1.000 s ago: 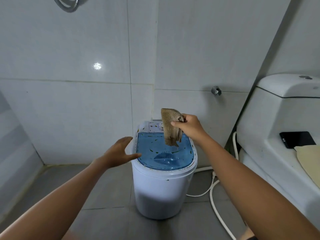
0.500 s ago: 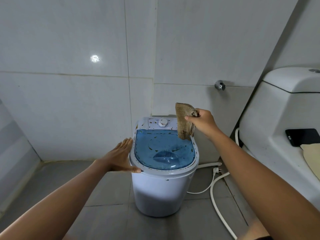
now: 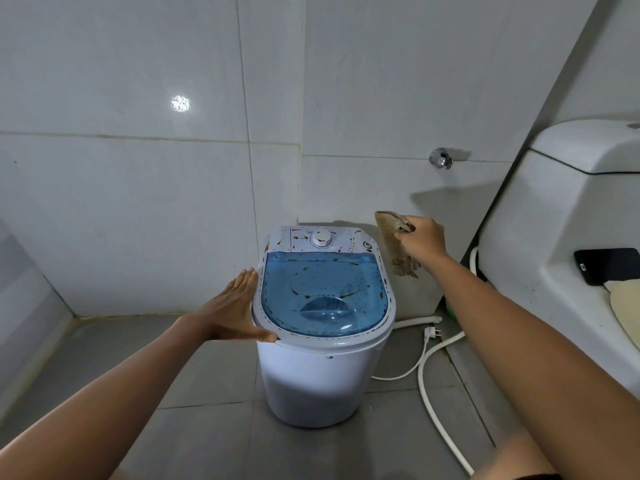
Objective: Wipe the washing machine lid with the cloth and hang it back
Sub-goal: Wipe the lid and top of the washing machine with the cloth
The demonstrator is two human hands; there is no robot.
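Note:
A small white washing machine stands on the grey floor against the tiled wall. Its clear blue lid is flecked with brown and green dirt, as is the control panel behind it. My left hand lies flat with straight fingers against the machine's left rim. My right hand grips a folded tan cloth, held in the air beyond the machine's back right corner, clear of the lid.
A white toilet fills the right side, with a black phone and a cream mat on it. A white hose and a plug lie on the floor to the machine's right. A chrome wall fitting sits above.
My right hand has carried the cloth from over the lid out to the right, past the machine's back corner. My left hand moved in and settled against the left rim.

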